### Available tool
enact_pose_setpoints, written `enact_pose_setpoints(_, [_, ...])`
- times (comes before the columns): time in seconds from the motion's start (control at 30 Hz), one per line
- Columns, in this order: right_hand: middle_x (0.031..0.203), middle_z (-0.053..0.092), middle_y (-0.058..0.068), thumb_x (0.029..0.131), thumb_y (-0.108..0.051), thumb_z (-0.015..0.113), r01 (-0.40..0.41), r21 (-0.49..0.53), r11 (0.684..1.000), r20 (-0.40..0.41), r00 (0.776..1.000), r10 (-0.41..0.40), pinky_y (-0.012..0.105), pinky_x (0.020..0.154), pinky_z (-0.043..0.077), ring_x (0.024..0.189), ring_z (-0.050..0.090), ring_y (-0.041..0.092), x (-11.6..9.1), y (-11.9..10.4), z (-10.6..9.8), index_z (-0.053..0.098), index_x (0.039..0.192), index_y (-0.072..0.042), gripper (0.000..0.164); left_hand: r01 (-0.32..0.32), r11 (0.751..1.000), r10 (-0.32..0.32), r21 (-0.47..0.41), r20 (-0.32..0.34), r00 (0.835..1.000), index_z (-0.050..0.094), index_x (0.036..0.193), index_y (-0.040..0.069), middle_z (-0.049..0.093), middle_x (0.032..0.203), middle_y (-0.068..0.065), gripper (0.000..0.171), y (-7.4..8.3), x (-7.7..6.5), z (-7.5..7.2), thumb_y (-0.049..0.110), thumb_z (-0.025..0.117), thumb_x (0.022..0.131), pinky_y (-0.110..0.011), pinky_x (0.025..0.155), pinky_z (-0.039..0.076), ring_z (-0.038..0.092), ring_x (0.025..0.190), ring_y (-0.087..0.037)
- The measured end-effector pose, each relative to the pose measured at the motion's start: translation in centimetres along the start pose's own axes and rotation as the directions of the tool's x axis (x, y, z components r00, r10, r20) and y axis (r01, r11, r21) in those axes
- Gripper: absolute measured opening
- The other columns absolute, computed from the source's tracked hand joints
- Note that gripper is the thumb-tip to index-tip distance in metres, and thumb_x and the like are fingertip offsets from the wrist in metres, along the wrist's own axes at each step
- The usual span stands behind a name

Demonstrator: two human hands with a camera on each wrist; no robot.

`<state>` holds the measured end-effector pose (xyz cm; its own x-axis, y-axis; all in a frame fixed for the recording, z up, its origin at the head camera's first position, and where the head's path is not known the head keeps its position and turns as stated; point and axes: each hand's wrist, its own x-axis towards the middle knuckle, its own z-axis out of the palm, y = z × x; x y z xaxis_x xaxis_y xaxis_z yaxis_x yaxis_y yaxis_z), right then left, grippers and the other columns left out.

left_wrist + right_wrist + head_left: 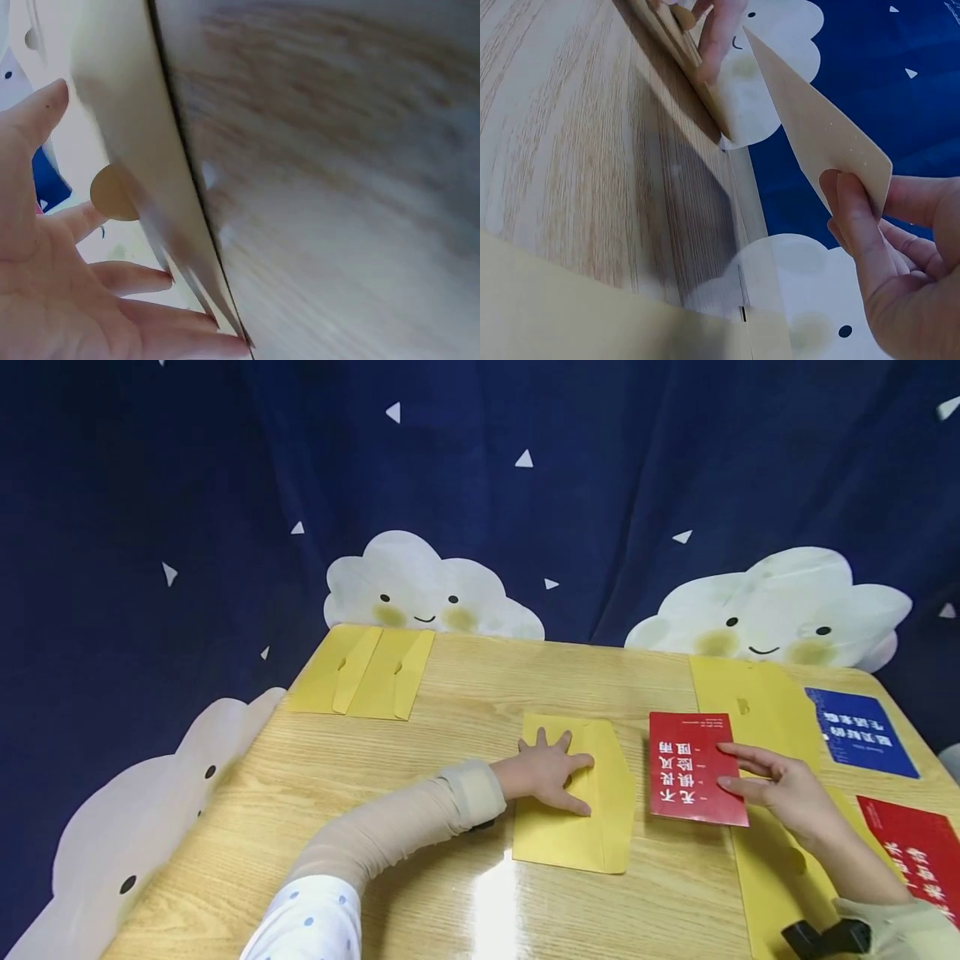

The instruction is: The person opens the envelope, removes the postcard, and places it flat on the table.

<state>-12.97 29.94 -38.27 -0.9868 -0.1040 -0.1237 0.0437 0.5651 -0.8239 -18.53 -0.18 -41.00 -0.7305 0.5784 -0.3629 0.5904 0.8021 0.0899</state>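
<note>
My left hand (546, 770) lies with spread fingers on a yellow envelope (558, 847) whose flap points right. In the left wrist view, the fingers of the left hand (75, 300) stretch out along the envelope (127, 90), near its round cutout. To the right, my right hand (787, 793) pinches a red card (686, 768) with white lettering by its right edge, between thumb and fingers. The right wrist view shows the right hand (911, 262) gripping the card (817, 120), raised off the table and seen from its plain pale side.
Two yellow envelopes (384, 681) overlap at the table's far left. On the right lie more yellow envelopes (772, 702), a blue card (862, 731) and another red card (915, 852). A dark blue curtain (585, 510) with cloud cutouts borders the wooden table (450, 743).
</note>
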Motion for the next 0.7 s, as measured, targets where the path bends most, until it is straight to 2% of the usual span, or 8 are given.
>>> enact_pose_setpoints(0.13, [0.124,0.045,0.025,0.085,-0.024,0.065,-0.023,0.051,0.998,0.009,1.0,0.023,0.024,0.068,0.051,0.083,0.054,-0.004,0.2,0.7,-0.2,0.041,0.134,0.001,0.06,0.001,0.997,-0.001,0.077,0.003,1.0,0.018,0.144,0.039,0.014,0.15,-0.011,0.081,0.1,-0.3,-0.1,0.073,0.044,0.076,-0.063,0.092,0.029,0.017,0.13,-0.047])
enact_pose_setpoints(0.3, [0.116,0.051,0.013,0.084,-0.023,0.066,-0.014,0.083,0.996,-0.004,1.0,0.015,0.025,0.068,0.051,0.083,0.056,-0.002,0.3,1.2,-0.5,0.045,0.133,-0.003,0.057,-0.038,0.995,0.044,0.089,-0.058,0.997,0.025,0.144,0.031,0.021,0.148,-0.011,0.078,-0.2,-1.4,-0.6,0.069,0.046,0.079,-0.062,0.094,0.028,0.02,0.13,-0.045])
enact_pose_setpoints(0.33, [0.117,0.05,0.012,0.083,-0.025,0.067,-0.007,0.074,0.997,-0.003,1.0,0.007,0.024,0.069,0.051,0.085,0.055,-0.003,0.3,1.2,-0.6,0.044,0.133,-0.002,0.059,-0.05,0.995,0.056,0.088,-0.069,0.996,0.028,0.144,0.029,0.024,0.148,-0.011,0.076,-0.3,-1.7,-0.6,0.067,0.047,0.08,-0.062,0.094,0.029,0.022,0.13,-0.044])
enact_pose_setpoints(0.53, [0.103,0.055,-0.012,0.083,-0.022,0.068,-0.026,0.164,0.986,-0.003,1.0,0.027,0.025,0.068,0.052,0.084,0.056,-0.003,0.3,1.8,-0.8,0.05,0.131,-0.009,0.053,-0.122,0.987,0.135,0.107,-0.12,0.984,0.04,0.138,0.024,0.042,0.137,-0.011,0.063,-1.0,-4.6,-0.3,0.054,0.053,0.085,-0.059,0.089,0.037,0.041,0.12,-0.043])
enact_pose_setpoints(0.7, [0.098,0.056,-0.02,0.084,-0.021,0.066,-0.041,0.178,0.983,0.009,0.999,0.04,0.024,0.069,0.051,0.085,0.055,-0.004,-0.2,1.8,-1.1,0.051,0.13,-0.012,0.05,-0.145,0.975,0.166,0.168,-0.118,0.979,0.042,0.136,0.028,0.046,0.133,-0.008,0.064,-1.1,-6.8,0.7,0.058,0.055,0.082,-0.057,0.087,0.039,0.046,0.116,-0.04])
